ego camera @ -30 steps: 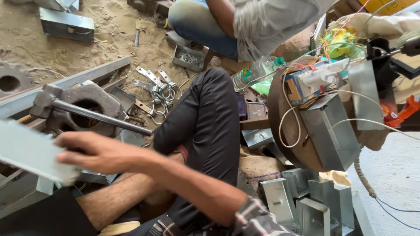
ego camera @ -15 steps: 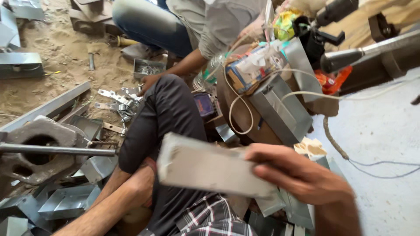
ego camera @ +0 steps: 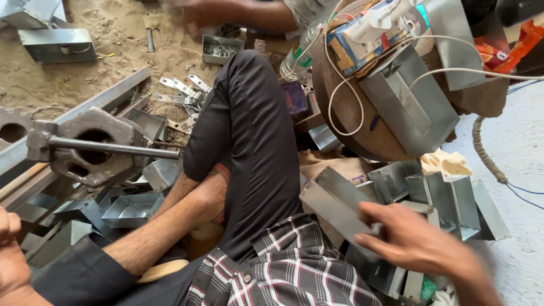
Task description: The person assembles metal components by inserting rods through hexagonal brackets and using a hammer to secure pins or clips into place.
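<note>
One view, from the head: the right hand (ego camera: 416, 243) grips a bent metal sheet (ego camera: 334, 204) by its near end, just above the lap and a pile of folded metal boxes (ego camera: 447, 198). Its raw edges could cut the fingers if it slips. The left hand (ego camera: 11, 255) sits at the frame's left edge, curled, apparently empty.

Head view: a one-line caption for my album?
Right hand grips a bent metal sheet above folded metal boxes.
</note>
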